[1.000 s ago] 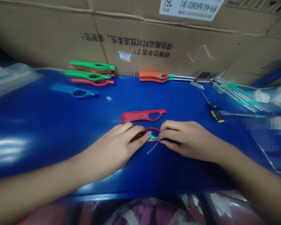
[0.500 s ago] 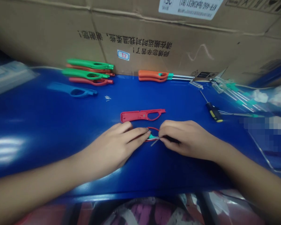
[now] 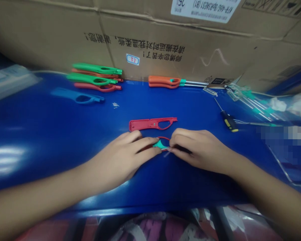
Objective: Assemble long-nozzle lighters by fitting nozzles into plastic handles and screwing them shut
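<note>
Low over the blue table, a red lighter casing half [image 3: 164, 137] is gripped between my two hands, mostly covered by them. My left hand [image 3: 129, 150] is closed on its left part, fingertips beside a green trigger [image 3: 160, 145]. At the other end my right hand [image 3: 198, 147] pinches the casing, and thin wires [image 3: 167, 148] run towards its fingertips. A blurred pale strip [image 3: 167, 154] pokes out below those fingertips; what it is I cannot tell. Just beyond my hands lies a second red casing half [image 3: 143, 125], its inside facing up.
Green, orange and red casings [image 3: 97, 79] are stacked at the back left, near a blue casing [image 3: 77, 96] and small screws [image 3: 115, 105]. Orange lighters [image 3: 163, 81] lie by the cardboard box [image 3: 65, 36]. To the right are a screwdriver [image 3: 228, 119] and several metal tubes [image 3: 256, 103].
My left fingers have spread slightly apart, so more of the green trigger shows. The pale strip under my right fingertips has shifted a little and looks blurred.
</note>
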Tool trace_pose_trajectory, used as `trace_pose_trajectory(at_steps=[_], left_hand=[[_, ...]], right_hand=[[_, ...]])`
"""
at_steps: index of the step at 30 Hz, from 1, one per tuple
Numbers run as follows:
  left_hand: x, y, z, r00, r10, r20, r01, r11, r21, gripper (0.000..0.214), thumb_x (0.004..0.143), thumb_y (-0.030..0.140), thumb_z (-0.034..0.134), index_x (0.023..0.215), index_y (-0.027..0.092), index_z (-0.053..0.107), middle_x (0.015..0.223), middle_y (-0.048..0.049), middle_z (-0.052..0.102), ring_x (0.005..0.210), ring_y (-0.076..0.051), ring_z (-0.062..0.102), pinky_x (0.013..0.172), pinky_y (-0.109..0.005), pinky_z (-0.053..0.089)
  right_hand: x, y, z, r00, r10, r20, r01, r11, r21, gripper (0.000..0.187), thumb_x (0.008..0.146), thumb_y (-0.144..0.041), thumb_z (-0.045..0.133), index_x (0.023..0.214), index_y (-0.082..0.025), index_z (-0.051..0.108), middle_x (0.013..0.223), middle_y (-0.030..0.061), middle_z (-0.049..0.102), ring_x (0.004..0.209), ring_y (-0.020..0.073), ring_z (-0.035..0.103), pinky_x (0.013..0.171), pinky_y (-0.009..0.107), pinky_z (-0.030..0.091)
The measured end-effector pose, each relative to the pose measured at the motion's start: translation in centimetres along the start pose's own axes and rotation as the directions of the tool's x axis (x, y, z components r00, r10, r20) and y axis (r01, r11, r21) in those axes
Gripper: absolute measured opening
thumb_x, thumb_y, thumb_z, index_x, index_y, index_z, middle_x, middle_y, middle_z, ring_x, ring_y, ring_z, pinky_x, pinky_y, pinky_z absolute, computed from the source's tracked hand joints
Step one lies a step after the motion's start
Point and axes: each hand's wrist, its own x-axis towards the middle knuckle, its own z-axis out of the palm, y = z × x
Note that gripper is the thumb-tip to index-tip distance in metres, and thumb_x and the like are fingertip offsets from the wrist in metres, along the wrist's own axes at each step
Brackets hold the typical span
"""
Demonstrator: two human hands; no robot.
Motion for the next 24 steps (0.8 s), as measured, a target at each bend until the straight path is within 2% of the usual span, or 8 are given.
trace_pose_trajectory(at_steps=[9,16,24], left_hand=[[-0.10,-0.10,0.27,0.999,-0.005,-0.035,0.005,1.000,-0.015,0.042,0.097,0.014,0.053,0.138,0.023,0.056,0.144,-0.0041,0.059,0.118,-0.028,0.054,0.097,-0.045,0.051],[0.00,-0.19,0.32,0.998,-0.005,-0.055,0.004,1.000,-0.021,0.039,0.100,0.017,0.050,0.138,0.023,0.058,0.142,-0.0032,0.060,0.116,-0.027,0.055,0.097,-0.045,0.052],[0.01,-0.14,0.31,0.997,0.000,-0.073,-0.002,0.999,-0.032,0.039,0.100,0.016,0.050,0.138,0.023,0.058,0.144,0.0001,0.060,0.108,-0.025,0.056,0.091,-0.043,0.054]], right_hand=[[-0.46,0.20,-0.06,0.999,-0.007,-0.042,0.010,0.998,0.063,0.014,0.101,-0.025,0.052,0.100,-0.023,0.066,0.100,-0.0002,0.068,0.082,0.0111,0.063,0.065,0.024,0.040],[-0.03,-0.28,0.41,0.978,0.155,-0.141,-0.115,0.961,0.252,0.006,0.090,-0.015,0.065,0.091,-0.020,0.069,0.093,-0.0005,0.069,0.073,0.0094,0.060,0.065,0.023,0.043],[0.11,-0.13,0.72,0.968,0.188,-0.166,-0.121,0.930,0.347,0.009,0.087,-0.011,0.067,0.085,-0.019,0.071,0.089,-0.0002,0.066,0.065,0.0071,0.054,0.061,0.022,0.043]])
